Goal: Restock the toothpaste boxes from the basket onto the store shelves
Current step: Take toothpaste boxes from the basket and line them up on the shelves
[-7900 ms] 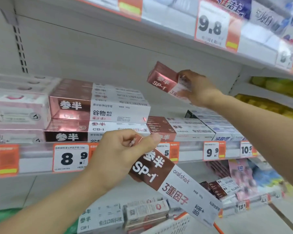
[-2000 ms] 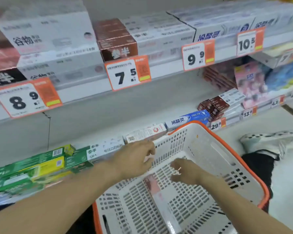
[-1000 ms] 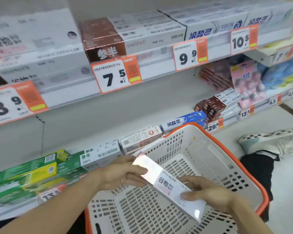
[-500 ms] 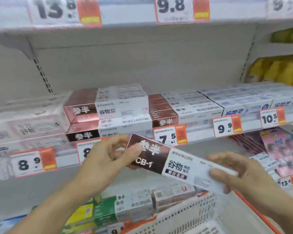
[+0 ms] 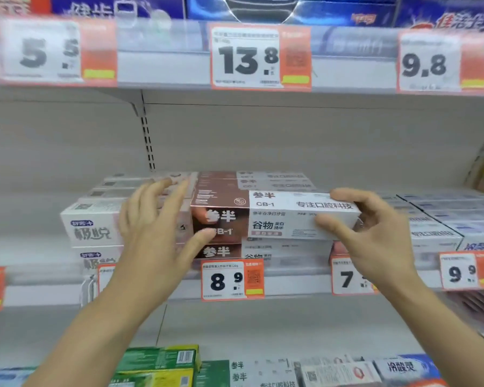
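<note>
Two hands are up at the middle shelf point(image 5: 291, 277), working one toothpaste box point(image 5: 274, 215) onto the stack. The box, brown at its left end and white along the rest, lies flat on top of a matching box point(image 5: 263, 251) at the shelf's front edge, directly above the 8.9 price tag point(image 5: 232, 279). The right hand point(image 5: 375, 236) pinches the box's white right end, thumb against the front face and fingers curled over the top. The left hand point(image 5: 157, 236) is spread wide, fingers straight; its thumb touches the brown front of the box, while its fingers reach over the pink-and-white boxes point(image 5: 92, 227) just to the left. More of the brown-and-white boxes point(image 5: 263, 180) sit in rows behind. Overhead, the upper shelf edge carries a 13.8 price tag point(image 5: 260, 57). Below, green boxes point(image 5: 162, 361) lie on the lower shelf.
</note>
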